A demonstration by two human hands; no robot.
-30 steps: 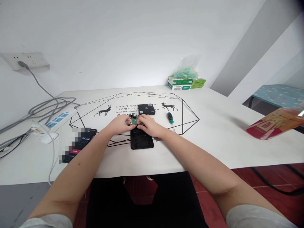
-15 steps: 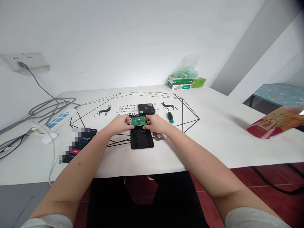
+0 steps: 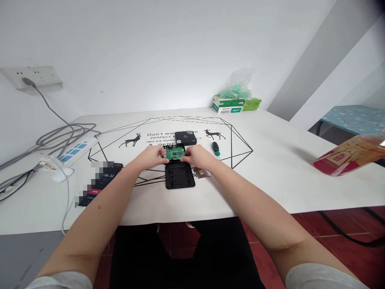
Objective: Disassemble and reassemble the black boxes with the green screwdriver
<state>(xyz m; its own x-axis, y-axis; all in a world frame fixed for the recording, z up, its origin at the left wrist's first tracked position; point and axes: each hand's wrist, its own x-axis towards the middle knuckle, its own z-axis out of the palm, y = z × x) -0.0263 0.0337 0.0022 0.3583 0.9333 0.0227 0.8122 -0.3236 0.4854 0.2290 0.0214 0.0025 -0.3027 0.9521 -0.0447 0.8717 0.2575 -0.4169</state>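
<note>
A green circuit board lies in a black plastic case half at the middle of the table. My left hand grips its left edge, thumb at the near corner. On the opposite edge my right hand has its fingers closed the same way. Whether the fingers press on the board alone or also on the case around it, I cannot tell. Just nearer to me lies a black case shell, its hollow inside facing up. Behind the board is a closed black box with a small label.
Right of my right hand lies a green and black screwdriver, with a small flat metal piece nearer me. A phone and a power strip with cables are at left. Green boxes stand at the back; a plastic package is at right.
The board sits slightly lower and flatter in the black case half. Both thumbs have shifted a little; otherwise my hands stay at its two sides.
</note>
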